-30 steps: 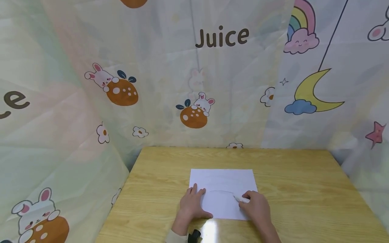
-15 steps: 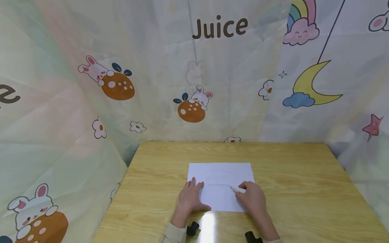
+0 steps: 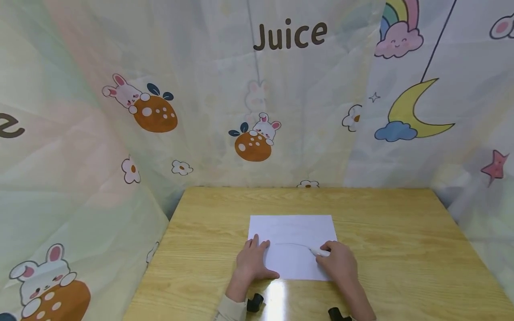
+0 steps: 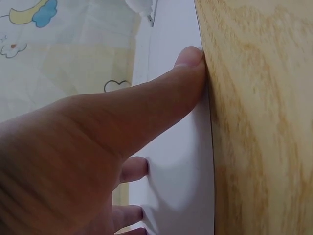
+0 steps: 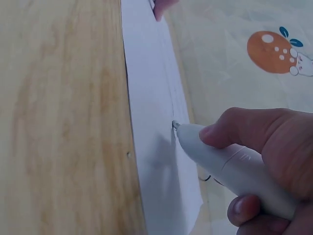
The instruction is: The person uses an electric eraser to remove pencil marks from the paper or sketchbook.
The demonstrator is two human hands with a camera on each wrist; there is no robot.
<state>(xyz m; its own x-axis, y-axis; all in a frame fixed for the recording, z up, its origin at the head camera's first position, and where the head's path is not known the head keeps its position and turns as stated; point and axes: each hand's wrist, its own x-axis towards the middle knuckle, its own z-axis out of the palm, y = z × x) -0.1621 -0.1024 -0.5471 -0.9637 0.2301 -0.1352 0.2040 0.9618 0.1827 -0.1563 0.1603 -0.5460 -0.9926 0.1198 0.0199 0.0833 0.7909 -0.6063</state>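
Observation:
A white sheet of paper (image 3: 295, 225) lies flat on the wooden table, with a thin, slightly curved grey line (image 3: 291, 244) across its middle. My left hand (image 3: 252, 260) rests on the sheet's left side, fingers spread. Its thumb (image 4: 161, 95) presses near the front edge in the left wrist view. With my right hand (image 3: 340, 262) I grip a thick white pen-shaped tool (image 5: 222, 161) between thumb and fingers. Its short metal tip (image 5: 175, 125) meets the paper at the line's right end. The rest of the barrel is hidden in my palm.
The wooden table (image 3: 401, 249) stretches past the sheet on every side. Printed fabric curtains (image 3: 201, 89) hang behind it and at both sides. Black wrist mounts (image 3: 254, 303) show below my hands.
The head view has tilted down slightly since a second ago. My right hand and the tool went slightly left, then back right along the line. My left hand keeps its place on the paper.

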